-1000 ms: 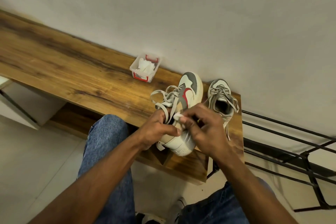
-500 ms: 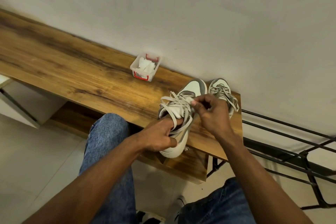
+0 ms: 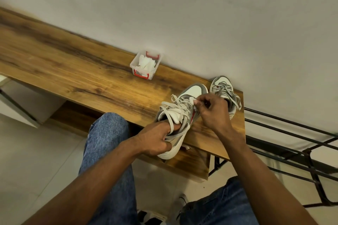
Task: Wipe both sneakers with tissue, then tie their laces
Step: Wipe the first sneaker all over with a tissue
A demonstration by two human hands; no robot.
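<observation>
Fingers (image 3: pixel 198 101) pinch tissue (image 3: pixel 192 99) on sneaker (image 3: pixel 184 113); tub (image 3: pixel 145 65) holds tissues.

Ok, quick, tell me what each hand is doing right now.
Left hand: grips the near sneaker at its heel.
Right hand: pinches a tissue against that sneaker.

No text, label, brand name or number can be read on anything here.

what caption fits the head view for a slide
Left hand grips the near sneaker while the right hand wipes it with tissue.
</observation>
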